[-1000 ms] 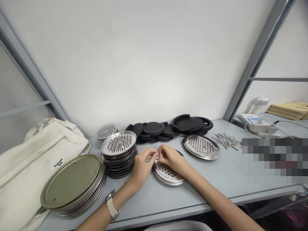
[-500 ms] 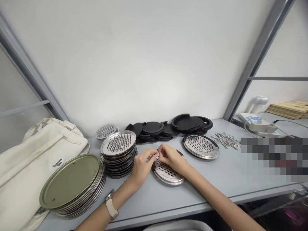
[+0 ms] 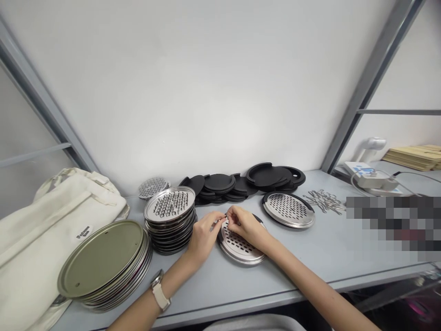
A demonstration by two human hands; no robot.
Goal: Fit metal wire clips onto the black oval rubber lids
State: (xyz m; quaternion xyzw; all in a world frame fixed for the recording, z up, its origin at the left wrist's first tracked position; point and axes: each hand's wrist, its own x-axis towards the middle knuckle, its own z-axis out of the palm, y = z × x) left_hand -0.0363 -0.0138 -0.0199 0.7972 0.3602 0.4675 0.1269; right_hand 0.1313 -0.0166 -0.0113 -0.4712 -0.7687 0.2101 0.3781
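Note:
My left hand (image 3: 204,233) and my right hand (image 3: 247,226) meet fingertip to fingertip above the back edge of a round grater (image 3: 240,244). Both pinch a small shiny metal piece (image 3: 225,215), mostly hidden by the fingers; its exact shape is too small to tell. The grater lies flat on the table, a perforated steel disc with a black rim partly under my right hand. A second round grater (image 3: 290,209) with a black back rim rests to the right. Farther right is a loose pile of small metal clips (image 3: 325,201).
Left of my hands stands a stack of graters (image 3: 170,205). Nearer the front left is a stack of round lids (image 3: 103,257), olive on top, beside a cream cloth bag (image 3: 31,234). Black round holders (image 3: 218,183) line the wall. A power strip (image 3: 375,186) sits at the right.
My fingers have shifted slightly at the small metal piece, which now shows darker between them. The graters and stacks stay in place.

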